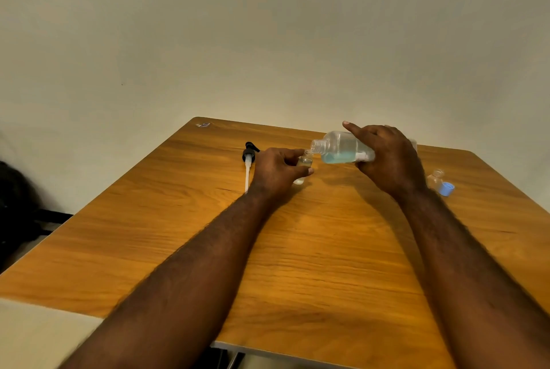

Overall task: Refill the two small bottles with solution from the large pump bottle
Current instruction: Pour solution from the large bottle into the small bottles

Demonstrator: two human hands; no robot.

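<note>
Pump head [248,155], black with a white dip tube, lay flat on the bench [297,264] just left of the left fingers, off its bottle. Left hand [276,173]: fingers [294,153] and thumb pinched round the first small bottle [304,162], neck up and uncapped, leaning slightly; couldn't tell if its base touched the bench. Large bottle [339,148] sat between the two sets of fingers, held off the bench and tipped near horizontal, open threaded neck pointing left, right at the small bottle's mouth. Blue solution [337,157] pooled along its lower side. Right hand [390,160] clamped on the bottle's body, index finger straight along the top, the rest wrapped. Right of those fingers, beside the wrist: second small bottle [435,179], upright on the bench, uncapped, blue cap [447,189] just beside it.
</note>
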